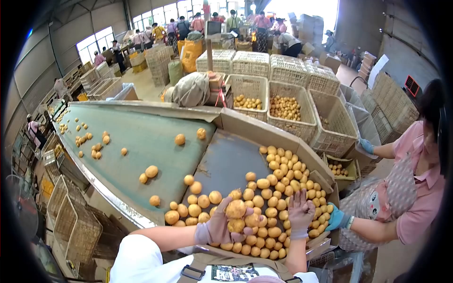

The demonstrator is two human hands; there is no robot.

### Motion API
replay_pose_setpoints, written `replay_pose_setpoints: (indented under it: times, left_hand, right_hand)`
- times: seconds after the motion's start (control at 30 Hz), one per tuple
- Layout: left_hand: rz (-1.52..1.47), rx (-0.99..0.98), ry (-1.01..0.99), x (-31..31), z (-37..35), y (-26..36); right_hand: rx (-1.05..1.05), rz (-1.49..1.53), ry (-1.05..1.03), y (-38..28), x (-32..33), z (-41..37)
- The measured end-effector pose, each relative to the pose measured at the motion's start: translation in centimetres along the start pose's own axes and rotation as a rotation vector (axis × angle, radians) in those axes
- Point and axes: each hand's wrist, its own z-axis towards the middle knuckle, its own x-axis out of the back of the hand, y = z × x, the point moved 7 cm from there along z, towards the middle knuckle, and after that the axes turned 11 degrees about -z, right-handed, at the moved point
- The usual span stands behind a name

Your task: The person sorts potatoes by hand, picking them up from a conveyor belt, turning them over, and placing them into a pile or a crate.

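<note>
My left hand [218, 228], in a pale greyish glove, is curled around a few potatoes [236, 209] stacked against its fingers and palm. They are held just above the near edge of the pile. My right hand [301, 216], gloved the same way, is over the potatoes at the right, fingers stretched out and apart. Nothing shows in its grasp. Loose yellow potatoes [272, 232] cover the grey sorting surface [231, 155] between and around both hands. Some of the pile is hidden behind my hands and forearms.
A green conveyor belt [137, 137] carries scattered potatoes on the left. At the right, a co-worker's blue-gloved hand [336, 218] touches the pile's edge. Plastic crates [302, 120], some holding potatoes, stand behind the raised board [264, 129]. More crates [78, 226] stand at lower left.
</note>
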Motion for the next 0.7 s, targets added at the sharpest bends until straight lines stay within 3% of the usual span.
replay_pose_setpoints:
  times: [0.07, 0.17, 0.27, 0.47, 0.7]
  left_hand:
    - [-0.04, -0.052, 0.093, -0.9, 0.1, 0.0]
    - [-0.048, -0.031, 0.02, 0.0, 0.4, 0.8]
    - [-0.071, -0.027, 0.038, 0.0, 0.1, 0.5]
    - [-0.049, -0.054, 0.084, 0.6, 0.0, 1.2]
    - [-0.036, -0.063, 0.158, 1.1, 0.0, 0.9]
  right_hand:
    - [0.019, -0.004, -0.014, -1.0, -0.9, -0.5]
    - [-0.009, 0.043, 0.101, -0.7, -1.2, -0.7]
    - [0.03, -0.004, -0.138, -0.7, -0.5, -0.3]
    - [-0.022, 0.019, -0.008, -0.3, -0.6, -0.3]
    - [-0.022, 0.016, -0.065, -0.5, -0.6, -0.2]
